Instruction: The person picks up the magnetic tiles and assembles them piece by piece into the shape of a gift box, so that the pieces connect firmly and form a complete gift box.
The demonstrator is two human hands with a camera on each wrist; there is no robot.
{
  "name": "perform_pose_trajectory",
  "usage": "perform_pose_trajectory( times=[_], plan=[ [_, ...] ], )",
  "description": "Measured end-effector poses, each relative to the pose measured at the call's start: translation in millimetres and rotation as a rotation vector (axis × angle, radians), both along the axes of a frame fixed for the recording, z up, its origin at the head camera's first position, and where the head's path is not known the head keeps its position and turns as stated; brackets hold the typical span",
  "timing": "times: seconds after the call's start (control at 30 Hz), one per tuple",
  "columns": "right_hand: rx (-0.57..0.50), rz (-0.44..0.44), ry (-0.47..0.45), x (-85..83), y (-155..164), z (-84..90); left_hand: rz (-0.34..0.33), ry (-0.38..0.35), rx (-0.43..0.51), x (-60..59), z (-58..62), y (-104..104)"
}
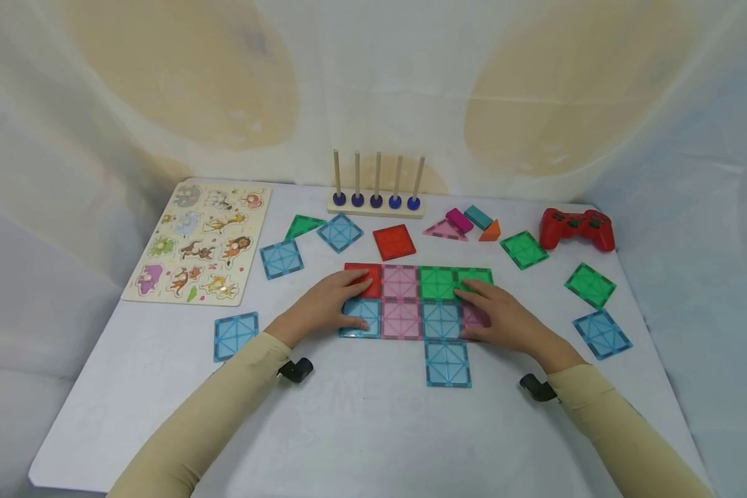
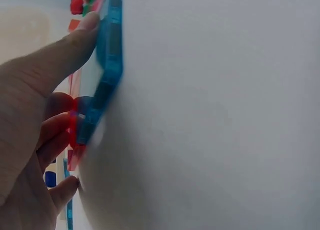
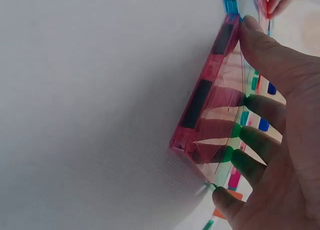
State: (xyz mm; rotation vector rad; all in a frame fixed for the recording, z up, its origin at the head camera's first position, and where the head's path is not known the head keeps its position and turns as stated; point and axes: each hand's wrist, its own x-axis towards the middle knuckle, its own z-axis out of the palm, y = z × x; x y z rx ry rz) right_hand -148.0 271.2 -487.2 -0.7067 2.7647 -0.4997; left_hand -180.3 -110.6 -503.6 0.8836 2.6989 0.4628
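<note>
On table [image 1: 361, 429], centre: tile grid [image 1: 418, 301] | left hand [image 1: 333, 304]: fingers flat, pressing red and blue tiles at grid's left end | right hand [image 1: 504, 315]: fingers flat, pressing pink tile [image 3: 210, 107] at right end

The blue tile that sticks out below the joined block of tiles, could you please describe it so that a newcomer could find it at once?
Start at the joined block of tiles in the middle of the white table, between the left hand and the right hand. The blue tile hangs alone below the block's bottom row, nearest the person. Unlike the loose blue squares around, it is attached.
</note>
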Motion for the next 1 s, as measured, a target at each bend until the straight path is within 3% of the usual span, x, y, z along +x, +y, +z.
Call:
perform_pose_trajectory(
  times=[0.17,0.33,0.53,0.77,1.0],
  plan=[
    [-0.004,-0.010,-0.036,-0.6,2,2.8,0.023,0.076,0.038,-10.6,3.1,8],
    [-0.002,-0.013,-0.050,-1.1,1,3.0,0.117,0.169,0.075,-27.3,2.0,22],
    [0.004,-0.010,-0.050,-2.0,0,3.9,0.215,0.177,0.067,-49.9,1.2,40],
    [-0.004,-0.029,-0.088,-2.3,-1,5.7,0.209,0.184,-0.018,-76.7,8.1,58],
    [-0.016,-0.014,-0.078,-1.8,-2,4.4,0.215,0.146,-0.097,-93.7,8.1,66]
  ],
)
